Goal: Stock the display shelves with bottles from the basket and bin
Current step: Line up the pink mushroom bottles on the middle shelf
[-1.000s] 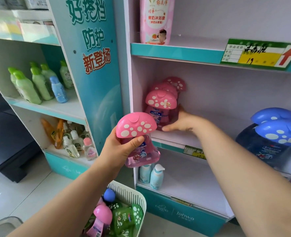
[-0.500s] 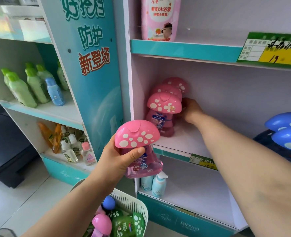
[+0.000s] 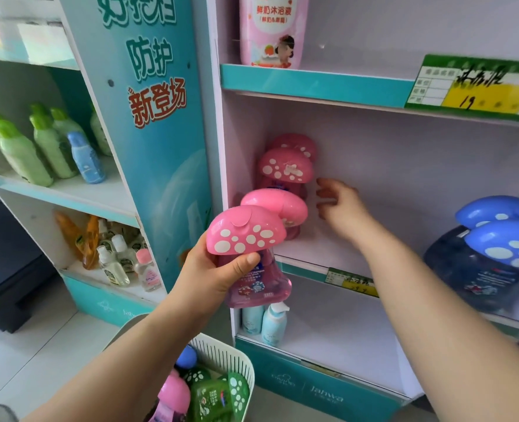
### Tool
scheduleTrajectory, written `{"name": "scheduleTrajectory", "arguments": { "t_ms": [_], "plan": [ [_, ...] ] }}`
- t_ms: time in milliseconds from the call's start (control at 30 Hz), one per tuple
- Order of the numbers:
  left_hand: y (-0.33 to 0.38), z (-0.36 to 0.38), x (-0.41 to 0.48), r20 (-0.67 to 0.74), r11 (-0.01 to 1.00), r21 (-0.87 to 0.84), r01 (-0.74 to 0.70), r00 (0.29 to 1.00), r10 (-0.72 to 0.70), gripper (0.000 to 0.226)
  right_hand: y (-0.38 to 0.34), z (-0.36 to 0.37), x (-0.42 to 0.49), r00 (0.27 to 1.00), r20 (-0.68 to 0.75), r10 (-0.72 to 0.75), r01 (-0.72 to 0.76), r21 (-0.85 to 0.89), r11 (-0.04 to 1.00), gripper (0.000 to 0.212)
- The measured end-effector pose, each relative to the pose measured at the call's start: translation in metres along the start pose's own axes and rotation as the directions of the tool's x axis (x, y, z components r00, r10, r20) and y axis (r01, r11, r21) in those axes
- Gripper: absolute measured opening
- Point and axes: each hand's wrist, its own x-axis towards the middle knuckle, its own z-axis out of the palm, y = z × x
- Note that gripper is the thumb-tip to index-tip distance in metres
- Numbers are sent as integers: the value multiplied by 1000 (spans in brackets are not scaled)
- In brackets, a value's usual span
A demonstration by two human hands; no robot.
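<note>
Fingers of the left hand were wrapped round a pink bottle, held just before the middle shelf. The right hand hung open and empty beside the pink bottles on the shelf. Setting the new bottle down carelessly could topple that crowded row.

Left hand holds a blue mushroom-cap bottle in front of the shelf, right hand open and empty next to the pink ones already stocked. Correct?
Not quite. In the head view the mushroom-cap bottle in the left hand is pink, not blue; the blue-capped bottles stand on the shelf at far right. The rest holds: the right hand is open and empty beside the stocked pink bottles.
</note>
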Motion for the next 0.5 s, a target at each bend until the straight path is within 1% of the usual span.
{"name": "scheduleTrajectory", "arguments": {
  "t_ms": [67,100,133,167,233,267,367,500],
  "plan": [
    [3,6,4,-22,1000,8,-8,1000,8,58,-7,-2,-31,989,147,-19,20,-1,1000,54],
    [5,10,7,-41,1000,10,-10,999,11,60,-11,0,-42,974,227,-21,24,-11,1000,53],
    [6,12,10,-61,1000,3,-8,998,8,64,-14,3,-49,963,267,-20,25,-15,1000,51],
    [9,15,12,-77,1000,-9,-1,997,0,66,-15,8,-51,966,257,-22,25,-10,1000,47],
    [12,18,14,-89,1000,-25,11,996,-14,67,-15,18,-48,988,152,-32,31,6,1000,36],
    [13,19,14,-88,999,-28,15,996,-18,67,-15,23,-45,994,109,-32,33,-12,999,33],
    [14,19,12,-91,999,-30,14,996,-17,64,-11,33,-38,997,61,-43,52,-160,986,33],
    [17,17,13,-99,1000,-20,8,995,-10,61,-10,39,-30,998,39,-58,66,-245,967,36]
  ]
}}
